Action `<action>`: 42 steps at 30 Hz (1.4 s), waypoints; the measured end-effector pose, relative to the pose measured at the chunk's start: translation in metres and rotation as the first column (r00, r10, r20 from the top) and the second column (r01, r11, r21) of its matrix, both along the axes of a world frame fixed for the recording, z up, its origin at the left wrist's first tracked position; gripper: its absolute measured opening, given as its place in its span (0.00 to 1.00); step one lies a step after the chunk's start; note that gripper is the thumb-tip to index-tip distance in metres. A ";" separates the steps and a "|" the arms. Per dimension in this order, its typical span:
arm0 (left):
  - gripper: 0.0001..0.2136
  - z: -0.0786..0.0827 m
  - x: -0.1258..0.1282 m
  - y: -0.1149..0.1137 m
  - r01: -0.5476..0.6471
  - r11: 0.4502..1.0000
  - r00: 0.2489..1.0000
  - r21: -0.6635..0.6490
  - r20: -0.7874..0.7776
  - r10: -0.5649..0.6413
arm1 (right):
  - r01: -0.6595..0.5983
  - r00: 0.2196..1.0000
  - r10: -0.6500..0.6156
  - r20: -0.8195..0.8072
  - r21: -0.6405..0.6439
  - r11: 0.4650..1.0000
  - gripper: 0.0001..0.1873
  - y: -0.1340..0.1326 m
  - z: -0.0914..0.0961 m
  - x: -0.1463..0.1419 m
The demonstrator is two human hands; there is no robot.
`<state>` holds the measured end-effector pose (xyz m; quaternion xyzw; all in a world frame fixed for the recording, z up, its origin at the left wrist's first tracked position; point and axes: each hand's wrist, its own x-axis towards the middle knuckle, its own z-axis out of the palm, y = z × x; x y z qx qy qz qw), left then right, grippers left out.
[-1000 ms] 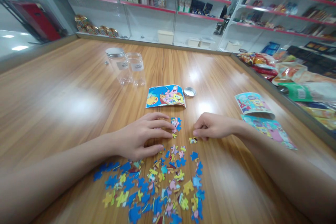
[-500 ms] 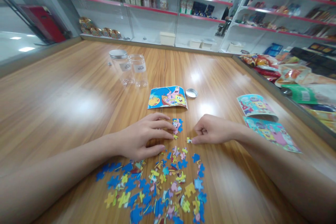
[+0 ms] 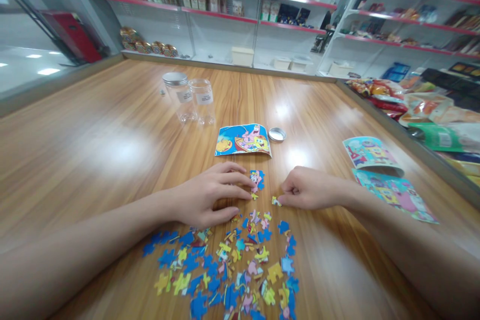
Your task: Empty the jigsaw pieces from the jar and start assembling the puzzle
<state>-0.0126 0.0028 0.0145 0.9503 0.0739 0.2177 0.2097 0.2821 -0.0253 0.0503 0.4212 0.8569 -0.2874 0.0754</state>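
Note:
My left hand (image 3: 215,195) lies over the table with its fingers spread. Its fingertips touch a small joined block of jigsaw pieces (image 3: 257,179), blue, pink and white, with a small yellow bit at the lower end. Opposite, my right hand (image 3: 309,187) has its fingers curled in, and a yellow and white puzzle piece (image 3: 276,201) is at its thumb tip, a short gap from the block. Below both hands spreads a heap of loose puzzle pieces (image 3: 228,265), mostly blue, yellow and pink. A cartoon picture sheet (image 3: 243,140) lies beyond the block, its edge curling.
Two clear plastic jars (image 3: 204,102) stand farther back, one capped. A metal lid (image 3: 277,134) lies beside the picture sheet. Two more picture sheets (image 3: 393,190) are at the right. Snack packets (image 3: 431,110) line the right edge, with store shelves (image 3: 221,15) behind.
The whole view has shifted slightly, so everything sits a little farther right. Both hands keep nearly the same pose, and the piece at my right thumb looks slightly turned.

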 end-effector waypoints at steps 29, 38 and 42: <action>0.18 0.002 0.002 0.000 0.015 1.000 1.000 -0.004 0.005 -0.015 | -0.086 0.991 0.082 0.107 0.037 0.996 0.22 -0.020 0.007 -0.008; 0.18 0.000 0.002 0.001 0.018 1.000 1.000 -0.013 0.009 -0.018 | -0.065 0.994 0.072 0.083 -0.075 0.995 0.25 -0.011 0.002 -0.005; 0.18 0.000 0.002 0.001 0.015 1.000 1.000 -0.007 0.007 -0.015 | -0.053 0.996 0.060 0.071 -0.096 0.994 0.25 -0.010 0.000 -0.003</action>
